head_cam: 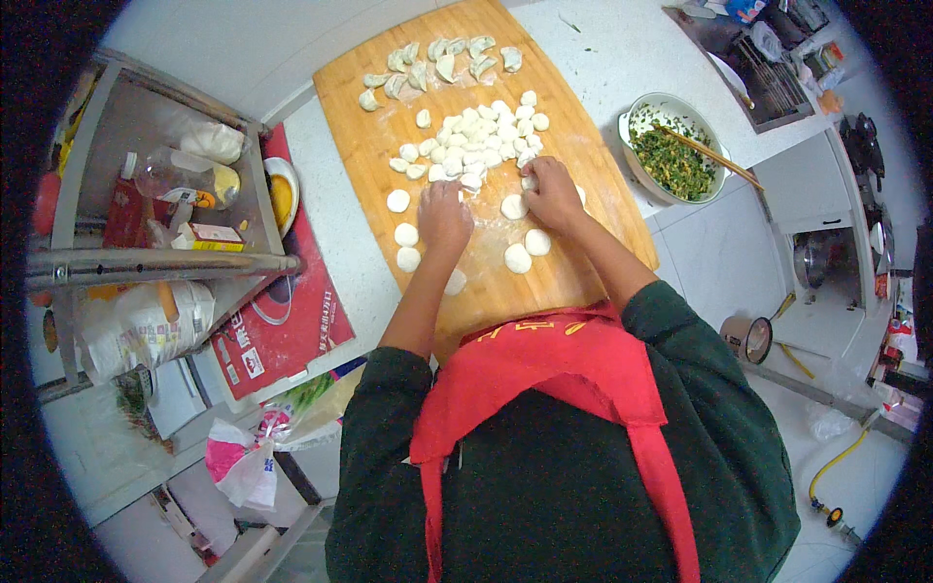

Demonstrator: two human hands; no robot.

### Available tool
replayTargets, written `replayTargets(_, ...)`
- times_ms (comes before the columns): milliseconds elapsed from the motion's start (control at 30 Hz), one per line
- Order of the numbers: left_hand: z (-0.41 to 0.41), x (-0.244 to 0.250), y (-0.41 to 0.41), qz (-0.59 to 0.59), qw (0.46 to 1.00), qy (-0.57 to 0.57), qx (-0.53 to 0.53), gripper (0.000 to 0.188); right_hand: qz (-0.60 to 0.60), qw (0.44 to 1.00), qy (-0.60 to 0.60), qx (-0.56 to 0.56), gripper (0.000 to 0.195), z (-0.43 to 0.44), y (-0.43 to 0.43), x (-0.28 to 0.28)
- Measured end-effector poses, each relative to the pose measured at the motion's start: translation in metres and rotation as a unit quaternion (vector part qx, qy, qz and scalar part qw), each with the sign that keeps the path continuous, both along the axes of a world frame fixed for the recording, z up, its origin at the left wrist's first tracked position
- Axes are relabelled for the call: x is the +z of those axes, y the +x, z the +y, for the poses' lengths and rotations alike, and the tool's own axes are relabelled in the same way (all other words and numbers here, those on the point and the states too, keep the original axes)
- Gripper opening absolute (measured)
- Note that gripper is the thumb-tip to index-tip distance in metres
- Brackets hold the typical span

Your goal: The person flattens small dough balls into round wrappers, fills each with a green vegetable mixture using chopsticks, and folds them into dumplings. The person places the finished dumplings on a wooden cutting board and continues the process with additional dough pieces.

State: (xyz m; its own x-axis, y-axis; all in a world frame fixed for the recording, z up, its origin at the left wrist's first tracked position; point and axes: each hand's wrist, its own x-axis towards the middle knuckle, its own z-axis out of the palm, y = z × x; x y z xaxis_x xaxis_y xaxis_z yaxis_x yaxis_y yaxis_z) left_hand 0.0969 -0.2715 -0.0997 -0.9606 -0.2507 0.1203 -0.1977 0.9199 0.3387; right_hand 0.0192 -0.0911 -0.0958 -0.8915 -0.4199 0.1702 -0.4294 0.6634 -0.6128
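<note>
A heap of small floured dough pieces (pixel 474 138) covers the middle of a wooden board (pixel 350 138). At the heap's near edge, the fingers of my left hand (pixel 446 218) point down among the pieces; their tips are partly hidden. My right hand (pixel 555 193) is curled over a dough piece (pixel 528 183) at the heap's right side, and I cannot tell whether it grips it. Flattened dough rounds (pixel 517 258) lie near my right wrist, with others (pixel 407 235) left of my left hand. Several folded dumplings (pixel 445 68) stand toward the board's far end.
Right of the board, a white bowl (pixel 633 149) holds chopped green filling (pixel 670 160), with chopsticks (pixel 718 157) across its rim. On the left is a metal-framed shelf (pixel 168 266) with a plastic bottle (pixel 188 178). A red box (pixel 291 313) lies beside it.
</note>
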Motion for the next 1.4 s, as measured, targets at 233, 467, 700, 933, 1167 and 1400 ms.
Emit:
replayTargets(233,-0.017,-0.02,0.004,0.059,0.995,0.061,-0.061,0.032,-0.1,0.994,0.041,0.002,0.03,0.001,-0.009,-0.001)
replayTargets(467,-0.029,-0.025,0.017,0.051,0.987,0.132,-0.069,0.04,-0.032,0.999,0.012,0.021,0.024,0.021,0.014,-0.003)
replayTargets(700,-0.012,-0.007,0.024,-0.001,0.989,0.15,-0.01,0.043,-0.034,0.999,0.002,0.006,0.026,0.022,0.029,0.003)
replayTargets(933,-0.005,0.0,0.042,-0.051,0.993,-0.024,-0.103,0.069,0.035,0.987,0.12,0.096,0.053,0.037,0.04,0.007)
replayTargets(1167,0.012,-0.006,0.059,-0.094,0.992,-0.053,-0.068,0.07,0.015,0.974,0.178,0.138,0.06,0.04,0.057,-0.007)
replayTargets(1400,0.001,0.007,0.005,0.035,0.996,0.083,0.019,0.041,-0.093,0.994,-0.042,-0.042,0.038,0.004,-0.009,0.007)
